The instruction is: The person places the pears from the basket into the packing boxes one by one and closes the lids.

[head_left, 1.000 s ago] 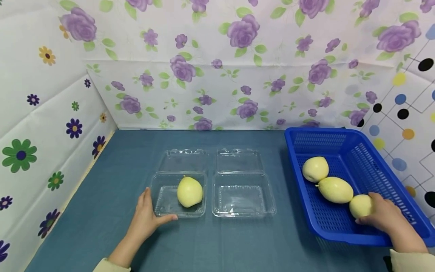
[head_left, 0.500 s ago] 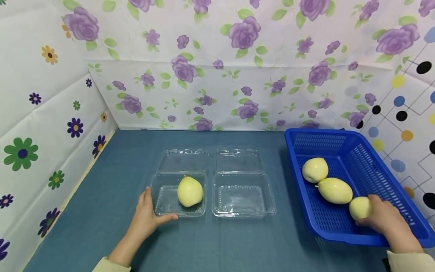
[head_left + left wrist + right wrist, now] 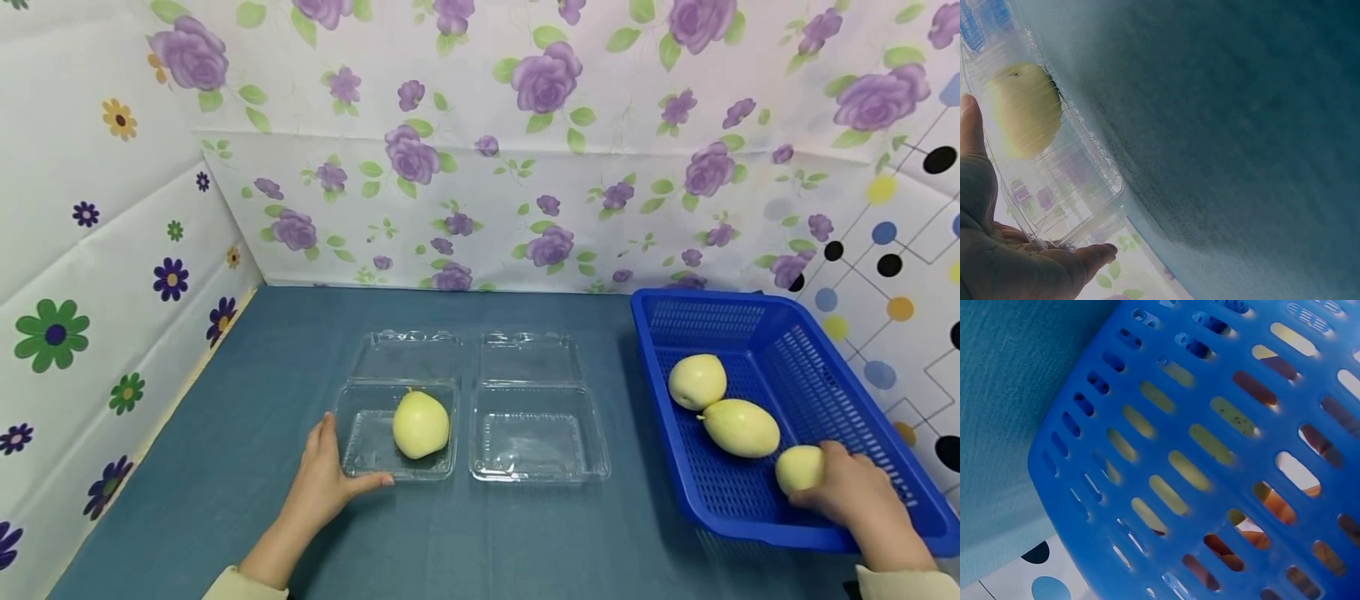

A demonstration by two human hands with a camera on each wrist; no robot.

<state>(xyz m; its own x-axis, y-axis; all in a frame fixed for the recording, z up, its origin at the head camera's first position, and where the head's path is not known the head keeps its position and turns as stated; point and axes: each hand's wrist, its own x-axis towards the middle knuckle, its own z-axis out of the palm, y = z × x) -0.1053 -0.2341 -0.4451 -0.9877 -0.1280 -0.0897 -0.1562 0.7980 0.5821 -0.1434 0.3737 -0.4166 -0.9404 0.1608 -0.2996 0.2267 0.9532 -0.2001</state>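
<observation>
In the head view my left hand [image 3: 324,467] spreads around the near left corner of a clear plastic clamshell box [image 3: 367,433], fingers along its left side and thumb by the front. The left wrist view shows the fingers [image 3: 1092,257] fairly straight at the box. A pale yellow pear [image 3: 422,425] sits in that box's right half. Far to the right, my right hand [image 3: 858,492] grips another pear [image 3: 799,468] inside the blue basket [image 3: 708,508]. The right wrist view looks through the slotted basket wall [image 3: 1104,481], which hides most of that hand.
A second lidded clear box [image 3: 534,477] lies open to the right of the first, with nothing in it. Two more pears, a rounder one [image 3: 697,382] and a longer one [image 3: 741,427], rest in the basket. Patterned cloth walls [image 3: 480,183] border the blue table [image 3: 225,467].
My right hand and its pear have shifted slightly toward me, leaving a small gap from the longer pear. The left hand stays at the box corner. The head view has tilted a little.
</observation>
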